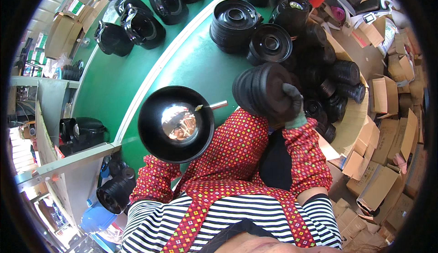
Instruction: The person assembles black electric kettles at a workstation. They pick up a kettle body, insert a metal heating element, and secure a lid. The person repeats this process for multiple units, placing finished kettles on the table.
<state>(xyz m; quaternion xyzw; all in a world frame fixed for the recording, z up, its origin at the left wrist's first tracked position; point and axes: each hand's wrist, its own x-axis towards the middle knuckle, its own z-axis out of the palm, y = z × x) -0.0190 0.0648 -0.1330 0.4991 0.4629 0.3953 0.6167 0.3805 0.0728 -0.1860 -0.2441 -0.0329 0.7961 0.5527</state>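
Note:
A glossy black round bowl-shaped shell [150,130] with a mirror-like bottom is in front of my left forearm. My left sleeve runs up beneath it, and the hand itself is hidden there. A short silver rod [220,104] points out past the shell's right side, with a small yellowish piece near the rim. On the right, my right hand [294,100], in a dark grey glove, is closed on a stack of black round discs [255,89]. The stack lies tilted on its side above my lap, with my fingers over its end face.
Ahead on the green table [187,61] stand black ring stacks [235,23] and several glossy black pots [146,27] beyond a white strip [155,73]. A large carton [360,130] full of black parts stands at right, with cardboard boxes [376,184] beside it.

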